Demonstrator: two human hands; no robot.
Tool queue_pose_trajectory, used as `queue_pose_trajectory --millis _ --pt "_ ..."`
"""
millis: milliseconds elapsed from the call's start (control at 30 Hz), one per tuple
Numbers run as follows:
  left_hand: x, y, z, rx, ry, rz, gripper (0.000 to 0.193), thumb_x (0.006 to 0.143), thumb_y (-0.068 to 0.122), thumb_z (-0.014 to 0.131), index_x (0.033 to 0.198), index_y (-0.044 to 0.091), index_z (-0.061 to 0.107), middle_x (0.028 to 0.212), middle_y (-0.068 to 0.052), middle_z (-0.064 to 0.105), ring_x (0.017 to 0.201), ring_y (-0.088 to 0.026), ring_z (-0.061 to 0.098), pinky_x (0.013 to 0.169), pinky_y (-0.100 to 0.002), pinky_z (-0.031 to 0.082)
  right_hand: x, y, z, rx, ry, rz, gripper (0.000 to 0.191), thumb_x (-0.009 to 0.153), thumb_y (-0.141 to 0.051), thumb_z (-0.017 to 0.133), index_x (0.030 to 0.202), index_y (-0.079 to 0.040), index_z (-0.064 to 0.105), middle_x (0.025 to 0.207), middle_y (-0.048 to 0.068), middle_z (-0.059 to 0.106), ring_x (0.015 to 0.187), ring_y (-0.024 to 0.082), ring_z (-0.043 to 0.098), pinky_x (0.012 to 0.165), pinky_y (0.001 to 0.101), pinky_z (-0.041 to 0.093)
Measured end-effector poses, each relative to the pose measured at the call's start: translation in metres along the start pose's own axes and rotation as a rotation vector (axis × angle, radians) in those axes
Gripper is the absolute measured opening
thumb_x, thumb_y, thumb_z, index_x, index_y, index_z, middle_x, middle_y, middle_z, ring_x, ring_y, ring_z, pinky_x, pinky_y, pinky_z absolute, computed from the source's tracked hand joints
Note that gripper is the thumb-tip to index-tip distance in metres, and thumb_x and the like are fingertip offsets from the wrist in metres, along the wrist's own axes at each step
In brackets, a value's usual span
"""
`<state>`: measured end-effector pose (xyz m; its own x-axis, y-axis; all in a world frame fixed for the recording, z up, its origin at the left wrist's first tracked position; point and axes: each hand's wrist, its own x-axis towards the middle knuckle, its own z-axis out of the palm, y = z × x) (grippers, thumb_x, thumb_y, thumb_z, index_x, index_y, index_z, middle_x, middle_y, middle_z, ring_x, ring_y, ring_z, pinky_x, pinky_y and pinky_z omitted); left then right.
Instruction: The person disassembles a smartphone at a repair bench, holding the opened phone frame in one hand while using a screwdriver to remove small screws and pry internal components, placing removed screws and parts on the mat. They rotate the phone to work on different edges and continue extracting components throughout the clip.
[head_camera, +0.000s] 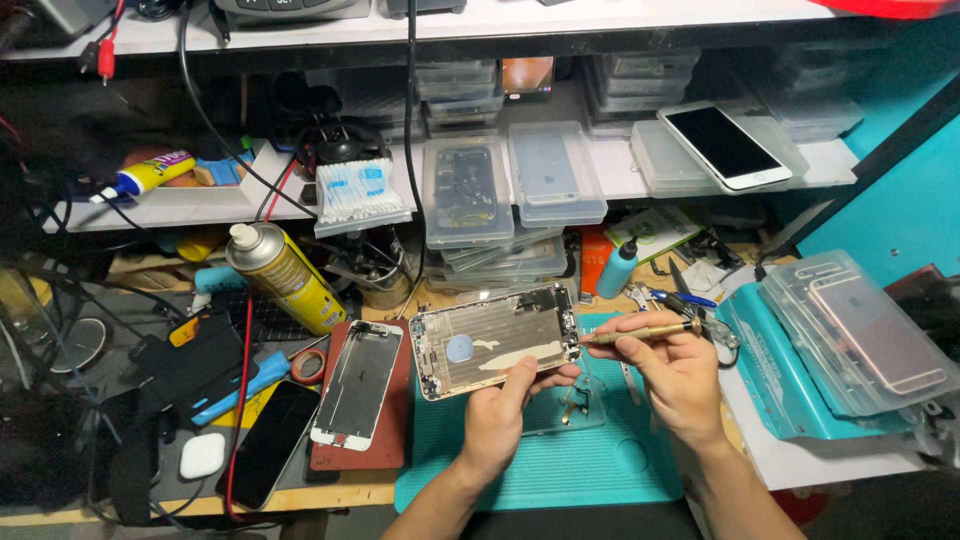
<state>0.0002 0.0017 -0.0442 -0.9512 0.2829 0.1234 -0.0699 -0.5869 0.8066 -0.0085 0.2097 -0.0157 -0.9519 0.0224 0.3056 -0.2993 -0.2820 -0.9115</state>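
L hand is gripping the open phone shell from below, tilting its inside up toward the camera, prob. so the parts show. R hand is pinching a brass screwdriver pen-style, tip touching the shell's right edge; fine grip likely for control. Both are hovering over the teal mat, which would catch small bits. Screen frame is lying flat just left. Spray can behind; cotton swabs on shelf.
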Motion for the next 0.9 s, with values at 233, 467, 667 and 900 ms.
queue_pose_trajectory --millis 233,467,667,900 --pt "0.0 0.003 0.001 0.01 -0.002 -0.009 0.041 0.11 0.02 0.041 0.125 -0.012 0.063 0.116 -0.018 0.072 0.108 -0.025 0.07 0.1 -0.039 0.056 -0.001 0.001 0.001 0.001 0.01 0.007 0.016 0.097 0.003 0.062 0.111 0.009 0.062 0.109 0.022 0.071 0.104 0.033 0.074 0.093 0.0449 0.063" --pt "-0.001 0.005 0.002 0.004 0.009 -0.006 0.04 0.11 0.018 0.041 0.125 -0.012 0.063 0.115 -0.018 0.072 0.108 -0.024 0.07 0.1 -0.038 0.056 0.0 -0.002 0.003 0.007 -0.01 0.006 0.015 0.096 0.004 0.062 0.111 0.009 0.061 0.108 0.023 0.071 0.104 0.033 0.075 0.092 0.0446 0.064" --pt "-0.002 0.002 0.002 0.229 0.088 0.038 0.029 0.105 0.016 0.055 0.114 -0.007 0.072 0.102 -0.012 0.077 0.095 -0.018 0.072 0.09 -0.032 0.057 -0.004 0.002 0.006 0.015 -0.027 -0.007 0.013 0.098 0.005 0.061 0.11 0.01 0.061 0.11 0.022 0.07 0.106 0.033 0.074 0.093 0.0448 0.063" --pt "0.002 -0.007 0.002 0.404 0.263 0.036 0.021 0.096 0.018 0.069 0.093 -0.001 0.078 0.085 -0.005 0.077 0.082 -0.012 0.07 0.077 -0.026 0.055 -0.013 0.004 0.015 -0.035 -0.085 -0.073 0.014 0.098 0.007 0.058 0.112 0.008 0.061 0.116 0.021 0.066 0.109 0.031 0.072 0.096 0.0438 0.062"
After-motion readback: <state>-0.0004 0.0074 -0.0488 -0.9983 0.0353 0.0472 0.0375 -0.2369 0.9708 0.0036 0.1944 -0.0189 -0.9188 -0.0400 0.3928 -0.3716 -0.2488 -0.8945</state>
